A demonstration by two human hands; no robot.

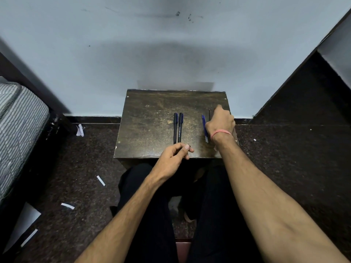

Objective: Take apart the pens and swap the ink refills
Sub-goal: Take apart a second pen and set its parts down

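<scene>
Item: two dark pens [178, 127], capped, side by side, centre of bench [148, 118]. Blue pens [204, 128] lie right of them, just beside the right hand [220, 120].
Right hand: on the bench by a thin dark refill [209, 114]; finger state cannot be told.
Left hand [175, 155]: near edge, fingers curled, seemingly pinching a small dark part.
Handling, judged: light, stiff, smooth plastic, prone to rolling; grip mid-barrel. Refill thin, bendable; hold near its tip.

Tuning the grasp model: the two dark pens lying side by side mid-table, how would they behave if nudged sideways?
The two dark pens look like slim, round barrels, so a sideways nudge would probably roll them. They lie close together, so pushing one likely moves both. The table top looks flat and hard, giving little to stop a roll. Probably stiff and light.
</scene>
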